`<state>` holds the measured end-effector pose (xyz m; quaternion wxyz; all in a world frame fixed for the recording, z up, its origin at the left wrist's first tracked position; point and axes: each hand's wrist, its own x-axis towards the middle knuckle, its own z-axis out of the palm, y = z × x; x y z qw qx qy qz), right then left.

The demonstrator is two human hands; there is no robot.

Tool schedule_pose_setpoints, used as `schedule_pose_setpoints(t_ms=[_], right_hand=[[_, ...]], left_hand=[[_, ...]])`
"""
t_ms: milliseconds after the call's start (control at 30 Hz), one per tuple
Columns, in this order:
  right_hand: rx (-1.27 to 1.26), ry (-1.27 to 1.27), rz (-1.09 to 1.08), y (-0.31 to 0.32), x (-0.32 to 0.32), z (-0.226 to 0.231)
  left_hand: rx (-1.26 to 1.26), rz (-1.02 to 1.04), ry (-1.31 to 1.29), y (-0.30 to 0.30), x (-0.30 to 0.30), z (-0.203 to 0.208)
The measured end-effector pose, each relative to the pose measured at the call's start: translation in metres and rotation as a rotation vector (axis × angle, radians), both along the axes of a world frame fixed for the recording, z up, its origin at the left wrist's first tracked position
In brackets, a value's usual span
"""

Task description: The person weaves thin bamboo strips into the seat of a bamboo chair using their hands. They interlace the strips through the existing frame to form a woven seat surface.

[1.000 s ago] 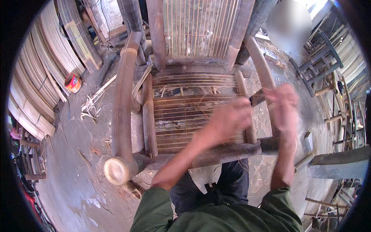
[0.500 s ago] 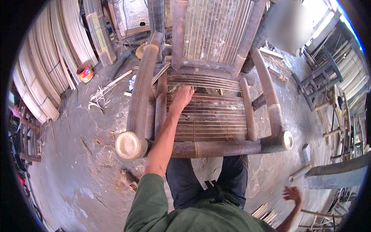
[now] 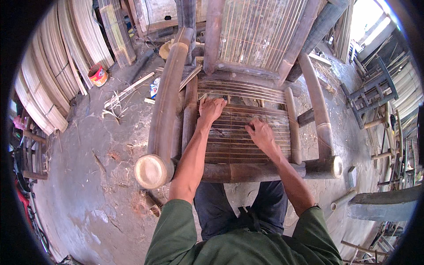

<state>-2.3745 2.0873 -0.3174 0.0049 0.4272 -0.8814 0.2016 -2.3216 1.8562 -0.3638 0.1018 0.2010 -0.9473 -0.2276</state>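
Brown seat slats [image 3: 249, 148] make parallel stripes, the shirt [image 3: 251, 249] is dark green, the tin [image 3: 98, 76] mostly red.

Bright light [image 3: 365, 20] fills the upper right beyond a scrap-strewn grey floor [image 3: 88, 176].

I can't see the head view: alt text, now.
The left hand is at a gap in the slatted seat of a bamboo armchair; the right hand is closer to its front rail. A red container is farther left.
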Motion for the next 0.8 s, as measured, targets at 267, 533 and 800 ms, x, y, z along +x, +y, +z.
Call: schedule_pose_setpoints(t_ms=[267, 533, 800], right_hand=[[0.054, -1.013, -0.047, 0.006, -0.012, 0.092], [0.071, 0.117, -0.054, -0.013, -0.114, 0.16], [0.368, -0.018, 0.004, -0.13, -0.07, -0.021]], left_hand=[[0.259, -0.152, -0.288, -0.016, -0.008, 0.014], [0.188, 0.117, -0.127, -0.012, -0.013, 0.006], [0.065, 0.174, -0.096, -0.009, -0.018, -0.009]])
